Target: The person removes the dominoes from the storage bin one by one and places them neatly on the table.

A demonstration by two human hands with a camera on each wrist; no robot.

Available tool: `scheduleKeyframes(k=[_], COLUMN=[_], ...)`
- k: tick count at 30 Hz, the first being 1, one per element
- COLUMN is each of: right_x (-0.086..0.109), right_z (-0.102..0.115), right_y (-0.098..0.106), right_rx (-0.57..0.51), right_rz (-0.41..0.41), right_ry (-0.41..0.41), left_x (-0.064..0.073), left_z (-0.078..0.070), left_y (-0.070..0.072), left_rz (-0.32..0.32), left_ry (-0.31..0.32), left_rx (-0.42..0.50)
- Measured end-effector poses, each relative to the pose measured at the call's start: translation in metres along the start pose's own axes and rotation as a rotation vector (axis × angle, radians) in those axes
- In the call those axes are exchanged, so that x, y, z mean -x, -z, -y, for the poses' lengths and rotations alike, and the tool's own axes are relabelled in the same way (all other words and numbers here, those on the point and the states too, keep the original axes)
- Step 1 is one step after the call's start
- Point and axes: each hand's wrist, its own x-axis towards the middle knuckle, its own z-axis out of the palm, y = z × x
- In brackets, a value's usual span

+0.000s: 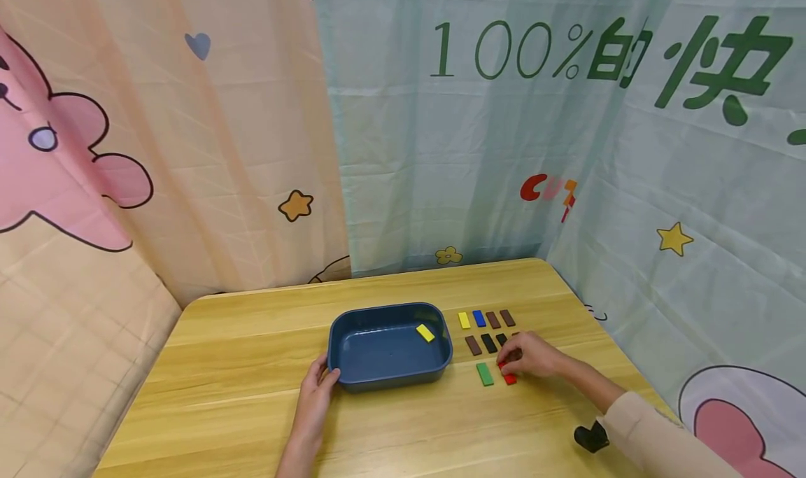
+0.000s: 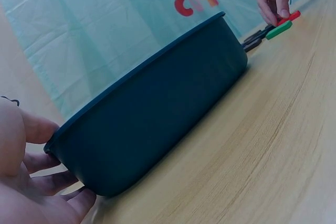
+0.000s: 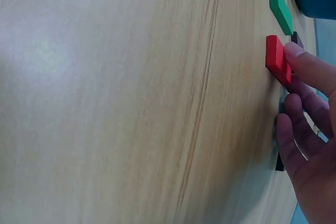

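A dark blue bin stands on the table with one yellow block inside. My left hand grips the bin's near left corner, thumb at the rim and fingers against the outer wall. To the right of the bin, my right hand pinches a red block between thumb and forefinger. The other fingers of that hand are bent and hold nothing. Beside the red block lies a green block. Part of the dark row behind is hidden by the right hand.
Behind the hand lie a brown block and black blocks. The far row has another yellow block, a blue block and two brown ones. A black object is near the right sleeve. Curtains hang past the table's back edge.
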Motion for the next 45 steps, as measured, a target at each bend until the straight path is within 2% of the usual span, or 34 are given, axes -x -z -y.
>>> scheduleKeyframes(k=[4, 8, 15, 25, 34, 39, 45], right_x=[-0.002, -0.012, -0.038, -0.077, -0.120, -0.142, -0.160], right_z=[0.003, 0.013, 0.032, 0.057, 0.082, 0.096, 0.107], right_y=[-0.001, 0.003, 0.016, 0.028, 0.032, 0.027, 0.016], right_rx=[0.007, -0.003, 0.024, 0.078, 0.137, 0.168, 0.213], right_rz=[-0.011, -0.025, -0.025, 0.006, 0.084, 0.156, 0.240], right_ry=[-0.020, -0.044, 0.047, 0.093, 0.152, 0.188, 0.172], left_x=[0.000, 0.000, 0.000, -0.001, 0.000, 0.001, 0.002], left_z=[0.000, -0.001, 0.000, 0.001, 0.002, 0.000, 0.001], left_y=[0.000, 0.001, 0.000, 0.001, 0.000, 0.001, 0.000], left_rz=[-0.001, 0.002, 0.000, 0.002, -0.018, -0.012, -0.017], left_ry=[-0.004, -0.009, -0.007, -0.009, -0.020, -0.021, -0.028], left_rx=[-0.004, 0.003, 0.005, -0.003, -0.001, 0.002, -0.011])
